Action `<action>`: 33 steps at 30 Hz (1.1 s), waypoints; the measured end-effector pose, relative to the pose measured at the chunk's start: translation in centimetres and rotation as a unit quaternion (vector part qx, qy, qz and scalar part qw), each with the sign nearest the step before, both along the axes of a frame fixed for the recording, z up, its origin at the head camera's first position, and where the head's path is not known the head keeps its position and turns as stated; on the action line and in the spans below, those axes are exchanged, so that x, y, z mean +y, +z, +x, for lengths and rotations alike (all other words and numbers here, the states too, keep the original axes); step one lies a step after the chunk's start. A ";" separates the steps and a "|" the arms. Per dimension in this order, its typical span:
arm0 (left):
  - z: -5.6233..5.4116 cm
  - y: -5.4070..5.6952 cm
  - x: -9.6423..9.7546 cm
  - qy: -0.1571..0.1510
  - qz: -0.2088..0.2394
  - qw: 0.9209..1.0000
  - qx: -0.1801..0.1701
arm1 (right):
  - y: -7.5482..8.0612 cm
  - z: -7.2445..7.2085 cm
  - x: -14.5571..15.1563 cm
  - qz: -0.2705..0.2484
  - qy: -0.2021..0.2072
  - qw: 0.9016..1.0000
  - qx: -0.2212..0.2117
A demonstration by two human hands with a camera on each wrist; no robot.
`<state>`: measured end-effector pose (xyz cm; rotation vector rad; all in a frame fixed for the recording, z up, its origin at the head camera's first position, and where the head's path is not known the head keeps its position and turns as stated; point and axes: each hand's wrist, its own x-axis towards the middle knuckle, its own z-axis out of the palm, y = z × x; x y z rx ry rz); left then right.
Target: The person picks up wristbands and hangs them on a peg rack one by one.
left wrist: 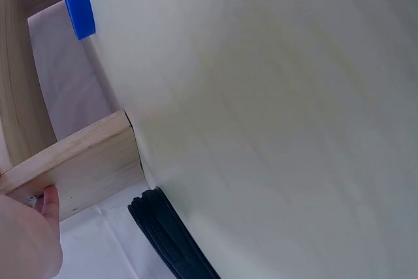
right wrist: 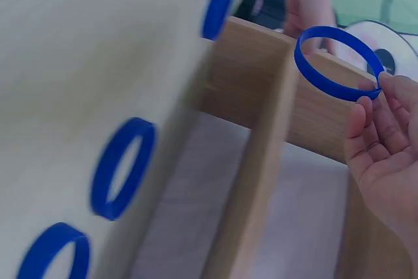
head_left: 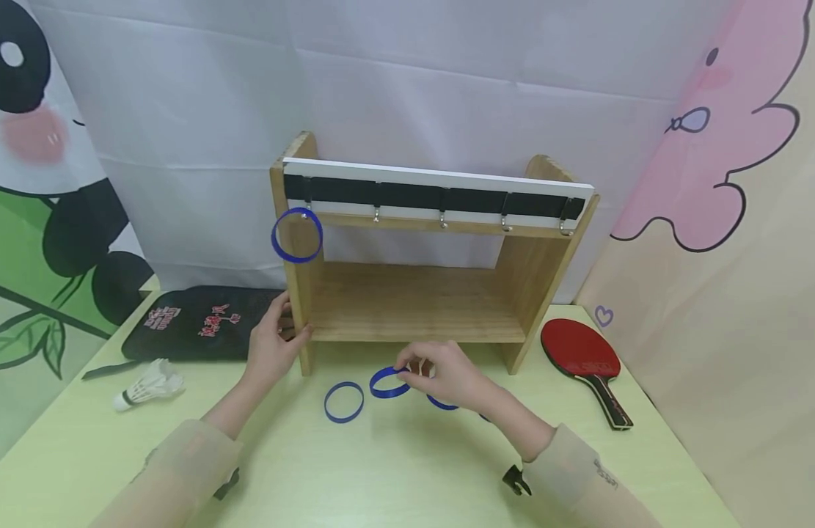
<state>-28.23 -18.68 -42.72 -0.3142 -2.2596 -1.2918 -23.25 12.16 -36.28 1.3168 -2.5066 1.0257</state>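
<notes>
My right hand [head_left: 450,374] pinches a blue ring [head_left: 383,393] between thumb and fingers, in front of the wooden rack [head_left: 414,301]. In the right wrist view the held ring [right wrist: 326,86] is tilted, gripped at one side. At the rack's left side panel, my left hand [head_left: 275,341] holds the edge, thumb in front and fingers on the outer face. Another blue ring [head_left: 298,257] hangs from the leftmost hook. On the table lie a blue ring [head_left: 344,420] to the left and a blue ring [head_left: 443,405] partly behind my right hand; one more is mostly hidden by my wrist.
Several metal hooks [head_left: 443,220] line the rack's black-and-white bar. A black case [head_left: 183,323], a shuttlecock [head_left: 150,385] and a dark flat strip [head_left: 110,369] lie left. A red table-tennis bat [head_left: 582,352] lies right of the rack. A white cloth [head_left: 414,88] hangs behind.
</notes>
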 end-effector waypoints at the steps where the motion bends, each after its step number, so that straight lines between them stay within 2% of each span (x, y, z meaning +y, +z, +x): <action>1: 0.0 0.0 0.0 0.001 0.000 1.000 0.000 | 0.3 0.0 0.0 -0.006 -0.001 1.000 0.011; 5: 0.0 0.0 0.0 0.002 0.000 1.000 0.000 | 1.6 0.2 0.2 -0.033 0.000 0.999 0.040; 9: 0.0 -0.1 0.0 0.001 0.002 1.000 0.002 | 3.0 0.4 0.2 -0.066 0.001 0.997 0.050; 15: -0.1 -0.1 0.0 -0.002 0.002 1.000 0.003 | 5.3 0.5 0.1 -0.110 0.011 0.990 0.083; 25: -0.1 0.0 0.0 0.007 -0.008 1.000 0.000 | 9.1 0.2 -1.1 -0.135 -0.008 0.982 0.130; 33: -0.1 0.0 -0.1 0.006 -0.006 1.000 0.000 | 11.5 -1.0 -2.3 -0.201 -0.034 0.967 0.153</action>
